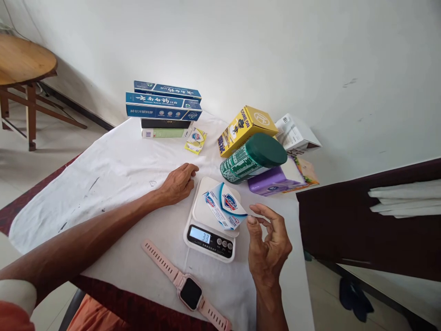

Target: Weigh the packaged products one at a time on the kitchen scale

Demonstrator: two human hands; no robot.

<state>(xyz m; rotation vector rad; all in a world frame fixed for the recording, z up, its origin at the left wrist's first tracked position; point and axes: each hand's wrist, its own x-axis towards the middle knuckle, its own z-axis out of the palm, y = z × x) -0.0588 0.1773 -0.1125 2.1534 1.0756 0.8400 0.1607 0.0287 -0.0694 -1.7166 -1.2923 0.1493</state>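
A white and blue Safeguard soap box [225, 204] lies at a slant on the white kitchen scale [200, 211], whose lit display [200, 235] appears to read 33. Just right of the box, my right hand [270, 243] is open, thumb and forefinger apart close to the box's corner. My left hand [177, 184] rests on the white cloth at the scale's left edge, its fingers curled in with nothing visible in them. A pink-strapped smartwatch [191, 293] lies on the cloth in front of the scale.
Blue toothpaste boxes [163, 105] are stacked at the back left, beside a small yellow soap box [195, 140]. Behind the scale stand a tilted green canister [253, 158], a yellow box [246, 131], a purple pack [275, 180] and a white box [296, 133]. A wall [241, 50] rises behind.
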